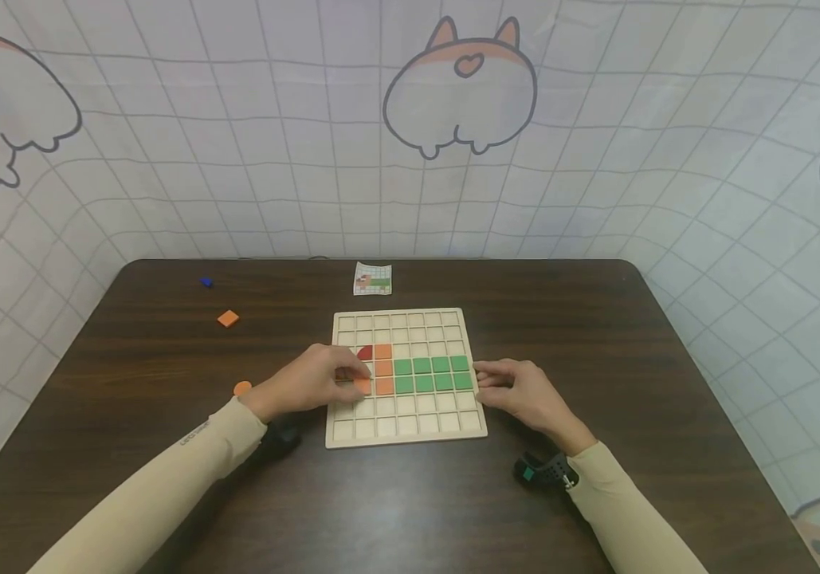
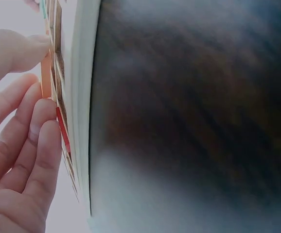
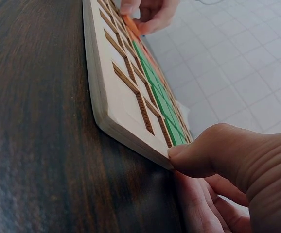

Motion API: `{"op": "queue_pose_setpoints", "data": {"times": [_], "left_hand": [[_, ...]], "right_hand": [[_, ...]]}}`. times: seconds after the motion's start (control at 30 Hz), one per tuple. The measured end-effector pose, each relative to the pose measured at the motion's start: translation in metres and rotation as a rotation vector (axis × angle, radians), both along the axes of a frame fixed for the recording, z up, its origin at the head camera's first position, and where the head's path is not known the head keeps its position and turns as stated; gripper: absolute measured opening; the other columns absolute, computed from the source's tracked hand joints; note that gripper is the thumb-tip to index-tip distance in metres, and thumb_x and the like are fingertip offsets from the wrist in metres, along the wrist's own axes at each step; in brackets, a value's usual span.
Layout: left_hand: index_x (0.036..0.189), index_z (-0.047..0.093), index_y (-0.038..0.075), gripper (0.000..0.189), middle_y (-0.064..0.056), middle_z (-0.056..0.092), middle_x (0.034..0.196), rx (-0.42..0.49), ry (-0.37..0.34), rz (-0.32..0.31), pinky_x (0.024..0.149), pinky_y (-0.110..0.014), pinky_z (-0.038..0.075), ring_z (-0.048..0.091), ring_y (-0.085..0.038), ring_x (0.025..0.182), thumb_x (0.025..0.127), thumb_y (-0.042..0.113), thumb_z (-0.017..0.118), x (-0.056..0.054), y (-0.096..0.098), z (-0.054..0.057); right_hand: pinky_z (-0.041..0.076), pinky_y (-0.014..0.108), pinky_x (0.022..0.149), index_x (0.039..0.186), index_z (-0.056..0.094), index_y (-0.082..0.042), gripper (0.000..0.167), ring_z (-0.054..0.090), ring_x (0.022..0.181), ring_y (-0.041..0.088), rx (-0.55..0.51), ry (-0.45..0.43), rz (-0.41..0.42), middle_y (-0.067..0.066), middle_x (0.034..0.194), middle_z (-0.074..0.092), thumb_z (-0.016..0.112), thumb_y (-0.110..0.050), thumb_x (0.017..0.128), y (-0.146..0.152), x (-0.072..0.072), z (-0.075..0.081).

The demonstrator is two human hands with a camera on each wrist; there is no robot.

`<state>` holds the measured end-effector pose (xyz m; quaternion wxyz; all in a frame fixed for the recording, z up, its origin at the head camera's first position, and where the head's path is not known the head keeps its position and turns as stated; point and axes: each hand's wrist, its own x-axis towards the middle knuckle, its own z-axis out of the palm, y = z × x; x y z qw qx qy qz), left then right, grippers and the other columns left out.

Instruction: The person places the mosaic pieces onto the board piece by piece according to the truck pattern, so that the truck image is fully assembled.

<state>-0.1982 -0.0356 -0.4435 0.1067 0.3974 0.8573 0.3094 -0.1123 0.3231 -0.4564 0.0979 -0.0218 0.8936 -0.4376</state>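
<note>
A pale wooden grid board (image 1: 407,428) lies on the table with square recesses. Two rows of green tiles (image 1: 441,374) fill its right middle, beside a column of orange tiles (image 1: 384,367) and a red rounded tile (image 1: 365,352). My left hand (image 1: 312,381) is over the board's left part, pinching an orange square tile (image 2: 45,77) between thumb and fingers. That tile stands tilted just over a recess, left of the lowest orange one. At the right edge, my right hand (image 1: 524,392) grips the board, its thumb (image 3: 182,154) on the rim and fingers lower down.
Behind the board lies a small pattern card (image 1: 372,280). Left of it are a blue piece (image 1: 206,281) and an orange square (image 1: 228,319). An orange round piece (image 1: 241,388) lies beside my left wrist. A white gridded curtain (image 1: 273,143) surrounds the dark table (image 1: 410,502).
</note>
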Motion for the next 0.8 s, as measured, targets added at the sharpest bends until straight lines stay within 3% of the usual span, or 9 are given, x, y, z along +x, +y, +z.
{"op": "queue_pose_setpoints", "data": {"times": [0.8], "left_hand": [[0.111,0.08,0.016,0.024,0.004,0.076,0.102,-0.036,0.019,-0.002,0.077,-0.024,0.055,0.064,-0.009,0.084,0.087,0.019,0.082,0.0003,0.0042,0.001]], "right_hand": [[0.055,0.034,0.091,0.142,0.064,-0.01,0.055,0.072,0.106,0.017,0.016,0.002,-0.003,0.005,0.117,0.074,0.076,-0.025,0.091,0.0,-0.0001,0.0027]]}}
